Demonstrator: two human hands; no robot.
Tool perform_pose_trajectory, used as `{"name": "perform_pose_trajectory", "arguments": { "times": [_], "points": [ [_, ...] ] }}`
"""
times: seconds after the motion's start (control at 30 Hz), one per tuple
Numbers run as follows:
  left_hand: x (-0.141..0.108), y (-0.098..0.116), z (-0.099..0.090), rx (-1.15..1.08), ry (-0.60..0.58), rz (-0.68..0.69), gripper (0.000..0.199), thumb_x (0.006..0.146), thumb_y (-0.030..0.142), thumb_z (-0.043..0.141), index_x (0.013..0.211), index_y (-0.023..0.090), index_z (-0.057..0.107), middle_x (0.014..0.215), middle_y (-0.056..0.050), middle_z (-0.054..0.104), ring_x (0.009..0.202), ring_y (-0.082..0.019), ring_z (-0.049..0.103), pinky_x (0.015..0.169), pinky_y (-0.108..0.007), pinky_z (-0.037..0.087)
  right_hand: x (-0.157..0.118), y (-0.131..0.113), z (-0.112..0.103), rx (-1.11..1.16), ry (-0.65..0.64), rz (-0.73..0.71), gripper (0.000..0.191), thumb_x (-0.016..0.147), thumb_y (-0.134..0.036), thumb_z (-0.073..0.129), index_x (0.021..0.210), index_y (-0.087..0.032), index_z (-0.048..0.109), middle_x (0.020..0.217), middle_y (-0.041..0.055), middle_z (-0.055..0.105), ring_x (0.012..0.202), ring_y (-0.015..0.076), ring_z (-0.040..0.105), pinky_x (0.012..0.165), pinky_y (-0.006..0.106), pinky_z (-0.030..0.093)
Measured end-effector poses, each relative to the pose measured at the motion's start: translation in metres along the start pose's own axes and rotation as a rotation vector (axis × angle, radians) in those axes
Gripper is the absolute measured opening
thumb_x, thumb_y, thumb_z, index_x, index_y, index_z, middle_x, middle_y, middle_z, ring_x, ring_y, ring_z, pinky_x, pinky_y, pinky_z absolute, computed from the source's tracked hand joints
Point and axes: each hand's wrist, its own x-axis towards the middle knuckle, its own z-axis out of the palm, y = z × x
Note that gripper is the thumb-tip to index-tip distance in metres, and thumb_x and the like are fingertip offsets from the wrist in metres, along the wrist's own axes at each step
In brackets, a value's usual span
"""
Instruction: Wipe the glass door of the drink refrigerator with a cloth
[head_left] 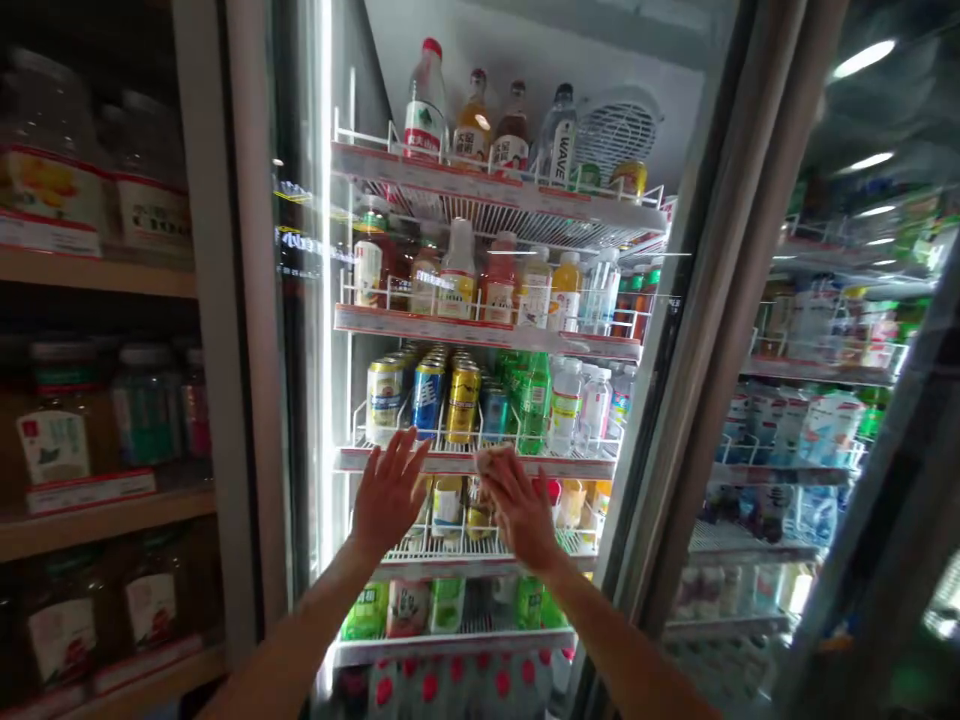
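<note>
Both my arms reach into a lit drinks fridge. My left hand (388, 497) is open, its fingers spread, near the front rail of the middle shelf (442, 461); I cannot tell if it touches it. At that same rail, my right hand (517, 500) has its fingers pressed over a small pale cloth (495, 456). Above my hands stand a white-gold can (385, 393), a blue can (427, 398), gold cans (463, 402) and a green bottle (535, 402). My right hand hides part of the shelf below, where more cans (448, 503) show.
Upper shelves hold juice and tea bottles (497, 280) and a red-capped bottle (426, 105). Green packs (448, 603) sit lower down. Door frames (720, 300) border both sides. On the left is a bottle shelf (112, 515); at right, a blurred glass door (810, 420) shows more drinks.
</note>
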Motion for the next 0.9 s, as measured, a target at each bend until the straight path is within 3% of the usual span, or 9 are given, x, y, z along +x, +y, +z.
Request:
{"name": "perform_pose_trajectory", "arguments": {
  "times": [0.1, 0.17, 0.3, 0.37, 0.43, 0.53, 0.6, 0.73, 0.9],
  "points": [
    [-0.006, -0.01, -0.013, 0.056, -0.013, -0.113, 0.051, 0.086, 0.025, 0.045, 0.136, 0.025, 0.04, 0.15, -0.01, 0.026, 0.139, -0.025, 0.023, 0.112, -0.049, 0.021, 0.014, 0.026, -0.01, -0.058, 0.172, 0.271, 0.049, 0.088, -0.019, 0.041, 0.136, -0.024, 0.044, 0.148, 0.0093, 0.034, 0.14, 0.0262, 0.021, 0.11, 0.053, 0.014],
    [-0.011, -0.015, -0.021, 0.099, -0.016, -0.227, 0.05, 0.086, 0.026, 0.044, 0.135, 0.022, 0.042, 0.151, -0.014, 0.022, 0.14, -0.028, 0.02, 0.11, -0.052, 0.024, 0.016, 0.029, -0.009, -0.062, 0.195, 0.34, 0.05, 0.088, -0.02, 0.038, 0.137, -0.022, 0.042, 0.15, 0.0109, 0.03, 0.141, 0.0283, 0.018, 0.109, 0.055, 0.016],
    [-0.026, -0.02, -0.03, 0.102, -0.093, -0.34, 0.05, 0.086, 0.026, 0.042, 0.135, 0.02, 0.041, 0.15, -0.014, 0.026, 0.141, -0.028, 0.019, 0.109, -0.052, 0.025, -0.003, -0.008, 0.005, 0.084, -0.103, -0.144, 0.054, 0.082, -0.014, 0.044, 0.136, -0.022, 0.044, 0.143, 0.0059, 0.044, 0.141, 0.0235, 0.021, 0.114, 0.048, 0.007],
    [-0.034, -0.024, -0.033, 0.097, -0.124, -0.368, 0.051, 0.085, 0.025, 0.043, 0.136, 0.019, 0.041, 0.15, -0.015, 0.026, 0.14, -0.028, 0.02, 0.109, -0.052, 0.025, -0.002, -0.02, 0.008, 0.127, -0.171, -0.313, 0.054, 0.081, -0.013, 0.046, 0.134, -0.024, 0.047, 0.14, 0.0024, 0.048, 0.14, 0.0201, 0.023, 0.115, 0.045, -0.001],
    [-0.039, -0.028, -0.037, 0.102, -0.143, -0.393, 0.053, 0.084, 0.024, 0.043, 0.136, 0.017, 0.04, 0.15, -0.016, 0.026, 0.14, -0.03, 0.02, 0.109, -0.053, 0.025, 0.014, -0.021, 0.006, 0.115, -0.141, -0.264, 0.053, 0.083, -0.015, 0.045, 0.134, -0.024, 0.046, 0.142, 0.0027, 0.046, 0.14, 0.0201, 0.022, 0.115, 0.046, -0.004],
    [-0.044, -0.035, -0.043, 0.131, -0.162, -0.441, 0.054, 0.084, 0.023, 0.042, 0.137, 0.014, 0.038, 0.15, -0.017, 0.025, 0.14, -0.03, 0.021, 0.11, -0.054, 0.024, 0.04, -0.02, 0.007, 0.059, -0.041, -0.045, 0.054, 0.084, -0.018, 0.045, 0.138, -0.019, 0.041, 0.147, 0.0072, 0.037, 0.142, 0.024, 0.014, 0.114, 0.05, -0.004],
    [-0.046, -0.039, -0.046, 0.155, -0.186, -0.46, 0.054, 0.083, 0.02, 0.041, 0.137, 0.014, 0.038, 0.15, -0.017, 0.025, 0.14, -0.03, 0.02, 0.111, -0.053, 0.024, 0.041, -0.03, 0.014, 0.063, -0.053, -0.113, 0.055, 0.083, -0.019, 0.045, 0.138, -0.016, 0.041, 0.148, 0.0079, 0.036, 0.143, 0.0239, 0.009, 0.114, 0.049, -0.007],
    [-0.053, -0.048, -0.048, 0.18, -0.205, -0.465, 0.053, 0.081, 0.015, 0.04, 0.134, 0.012, 0.041, 0.148, -0.017, 0.03, 0.139, -0.029, 0.023, 0.111, -0.051, 0.026, 0.032, -0.06, 0.029, 0.145, -0.173, -0.472, 0.054, 0.082, -0.016, 0.045, 0.136, -0.016, 0.043, 0.147, 0.0039, 0.038, 0.144, 0.0188, 0.005, 0.114, 0.046, -0.013],
    [-0.06, -0.062, -0.051, 0.205, -0.156, -0.495, 0.053, 0.08, 0.01, 0.037, 0.133, 0.012, 0.042, 0.147, -0.017, 0.031, 0.139, -0.027, 0.024, 0.11, -0.05, 0.029, 0.081, -0.083, 0.029, 0.18, -0.091, -0.208, 0.058, 0.081, -0.016, 0.045, 0.139, -0.012, 0.038, 0.151, 0.0091, 0.028, 0.144, 0.0239, 0.001, 0.113, 0.054, -0.009]
  ]
}}
